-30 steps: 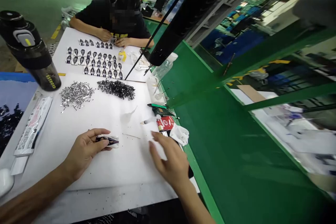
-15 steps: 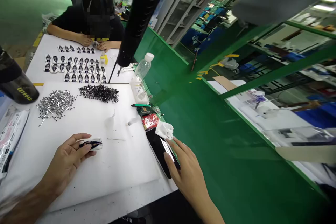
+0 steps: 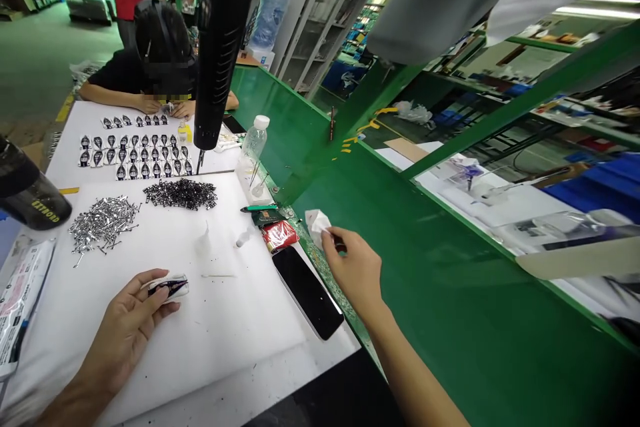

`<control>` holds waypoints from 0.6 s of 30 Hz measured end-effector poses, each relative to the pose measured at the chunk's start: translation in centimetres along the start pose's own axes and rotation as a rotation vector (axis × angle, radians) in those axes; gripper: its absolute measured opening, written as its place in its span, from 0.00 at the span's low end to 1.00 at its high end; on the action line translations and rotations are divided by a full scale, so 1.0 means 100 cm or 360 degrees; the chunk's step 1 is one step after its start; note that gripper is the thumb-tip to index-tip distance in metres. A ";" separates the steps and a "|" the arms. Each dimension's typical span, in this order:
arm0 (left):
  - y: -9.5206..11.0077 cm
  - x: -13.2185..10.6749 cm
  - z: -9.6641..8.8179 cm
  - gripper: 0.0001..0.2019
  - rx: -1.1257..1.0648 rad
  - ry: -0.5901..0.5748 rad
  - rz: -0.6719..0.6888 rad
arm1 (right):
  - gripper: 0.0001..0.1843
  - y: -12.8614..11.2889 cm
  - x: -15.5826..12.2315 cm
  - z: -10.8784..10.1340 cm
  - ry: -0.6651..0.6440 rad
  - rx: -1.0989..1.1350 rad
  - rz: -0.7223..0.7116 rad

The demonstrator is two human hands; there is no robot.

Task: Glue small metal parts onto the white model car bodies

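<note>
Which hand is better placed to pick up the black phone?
Probably the right hand, just beside the phone, though it pinches a white tissue. The left hand holds a small white piece, farther away.

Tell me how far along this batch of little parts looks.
Done-looking: rows of black-and-white pieces lie on the far white sheet. In hand: the left hand holds a white-and-black piece, and the right hand pinches a white wipe. Left: loose piles of silver metal pins and small black parts.
</note>
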State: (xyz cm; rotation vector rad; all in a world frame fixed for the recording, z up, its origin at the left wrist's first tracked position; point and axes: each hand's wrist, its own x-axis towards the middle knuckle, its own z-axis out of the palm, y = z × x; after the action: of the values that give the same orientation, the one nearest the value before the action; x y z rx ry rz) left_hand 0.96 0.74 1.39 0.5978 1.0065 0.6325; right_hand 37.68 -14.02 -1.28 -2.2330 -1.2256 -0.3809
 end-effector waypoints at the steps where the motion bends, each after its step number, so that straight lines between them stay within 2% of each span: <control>1: 0.001 0.000 0.001 0.29 -0.0006 0.0013 -0.0009 | 0.27 -0.002 0.006 0.001 -0.0019 0.0029 0.0048; 4: 0.002 -0.001 0.002 0.30 -0.0018 0.0024 -0.0001 | 0.28 -0.011 0.018 0.002 -0.0202 0.0131 0.0081; 7: 0.000 -0.001 0.001 0.29 -0.0024 0.0001 0.0009 | 0.29 -0.022 0.012 -0.002 -0.0309 0.0124 0.0088; 13: -0.004 0.001 -0.005 0.28 0.0002 0.0011 0.0004 | 0.22 -0.033 -0.036 -0.020 -0.0451 -0.0078 0.0208; 18: -0.002 0.001 -0.005 0.28 0.0039 0.0027 -0.0026 | 0.25 -0.038 -0.067 -0.022 -0.0414 -0.0156 0.0328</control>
State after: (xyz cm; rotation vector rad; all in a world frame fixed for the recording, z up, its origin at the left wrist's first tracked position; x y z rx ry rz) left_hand 0.66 0.77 0.96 0.6058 1.0350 0.6123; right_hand 30.88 -18.30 -1.53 -2.5266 -1.1073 -0.0722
